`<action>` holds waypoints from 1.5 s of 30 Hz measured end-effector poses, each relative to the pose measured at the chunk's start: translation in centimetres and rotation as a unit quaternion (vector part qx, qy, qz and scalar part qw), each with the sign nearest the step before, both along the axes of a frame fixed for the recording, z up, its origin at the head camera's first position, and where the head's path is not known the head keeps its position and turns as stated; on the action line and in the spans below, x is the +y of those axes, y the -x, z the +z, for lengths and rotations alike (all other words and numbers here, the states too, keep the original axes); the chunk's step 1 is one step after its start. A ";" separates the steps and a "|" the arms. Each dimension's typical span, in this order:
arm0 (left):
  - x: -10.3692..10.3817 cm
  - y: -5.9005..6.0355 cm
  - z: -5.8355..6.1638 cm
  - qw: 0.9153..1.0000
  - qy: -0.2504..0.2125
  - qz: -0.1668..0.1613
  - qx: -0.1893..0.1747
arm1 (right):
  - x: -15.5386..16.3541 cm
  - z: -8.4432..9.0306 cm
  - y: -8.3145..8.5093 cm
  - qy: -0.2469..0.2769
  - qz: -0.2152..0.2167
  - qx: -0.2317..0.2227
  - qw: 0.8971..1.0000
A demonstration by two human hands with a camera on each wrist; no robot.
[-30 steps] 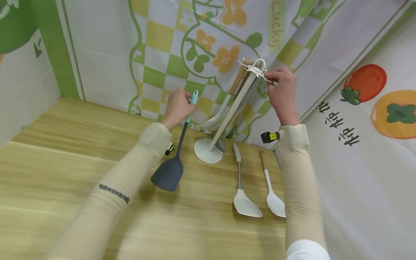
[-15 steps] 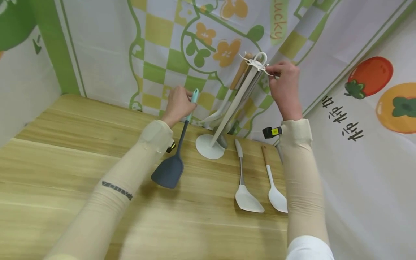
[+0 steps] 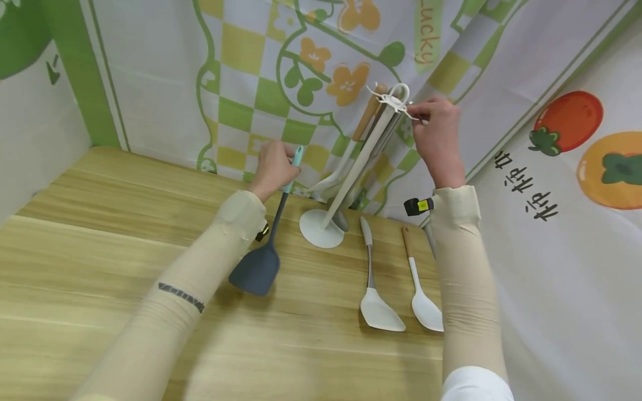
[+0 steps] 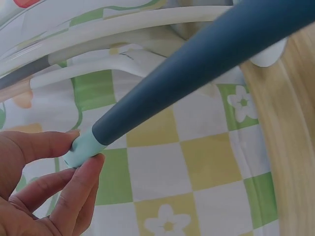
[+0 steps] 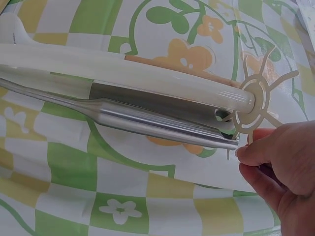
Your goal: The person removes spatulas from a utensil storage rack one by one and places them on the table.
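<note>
Two hands at a white utensil stand (image 3: pixel 351 178) on the wooden table (image 3: pixel 100 234).
The dark grey spatula with pale blue handle tip (image 4: pixel 197 73) is pinched by the left hand (image 3: pixel 272 167), blade near the table; the stand's hook ring (image 5: pixel 258 101) is pinched by the right hand (image 5: pixel 280 167). A light fingertip pinch could let the spatula slip, or the stand be tipped.

- "Lucky" in orange letters on a green oval of the backdrop (image 3: pixel 428 33).
- Black Chinese characters on the right cloth (image 3: pixel 526 186).
- Sleeve mark (image 3: pixel 181 297): unreadable.

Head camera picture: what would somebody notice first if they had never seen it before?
Probably the white utensil stand at the back of the wooden table, with the right hand pinching a hook at its top. Next, the dark grey spatula, held by its pale blue tip in the left hand. Two white utensils lie flat nearby.
</note>
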State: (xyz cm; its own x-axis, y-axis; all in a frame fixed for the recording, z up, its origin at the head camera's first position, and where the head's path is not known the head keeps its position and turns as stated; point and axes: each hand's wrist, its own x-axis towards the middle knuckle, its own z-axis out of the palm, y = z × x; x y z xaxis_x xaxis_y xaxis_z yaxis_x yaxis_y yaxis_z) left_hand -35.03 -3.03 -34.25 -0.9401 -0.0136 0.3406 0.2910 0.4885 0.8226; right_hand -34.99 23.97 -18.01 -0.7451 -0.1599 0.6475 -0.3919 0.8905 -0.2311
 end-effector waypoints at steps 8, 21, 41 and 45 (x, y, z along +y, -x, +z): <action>-0.3 0.6 -1.4 1.000 -0.002 -0.003 -0.024 | -0.1 0.0 -0.2 0.004 0.005 -0.013 1.000; -0.3 1.0 -2.7 0.999 0.010 -0.001 -0.038 | 0.1 0.0 -0.2 -0.002 0.006 -0.005 1.000; -0.1 2.4 -5.1 0.998 0.021 -0.005 -0.061 | 0.3 -0.3 -0.2 -0.001 0.011 0.012 1.000; -0.1 2.5 -5.6 0.998 0.019 -0.011 -0.066 | 0.3 -0.3 -0.1 -0.001 0.010 0.018 1.000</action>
State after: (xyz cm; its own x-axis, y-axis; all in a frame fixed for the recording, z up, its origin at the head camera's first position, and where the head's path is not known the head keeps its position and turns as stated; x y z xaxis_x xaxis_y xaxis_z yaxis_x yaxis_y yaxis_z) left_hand -37.55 -3.10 -39.87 -0.9769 0.0191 0.2129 0.1921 0.5145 0.8357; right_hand -34.90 24.23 -18.32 -0.7187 -0.1753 0.6729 -0.4170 0.8830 -0.2154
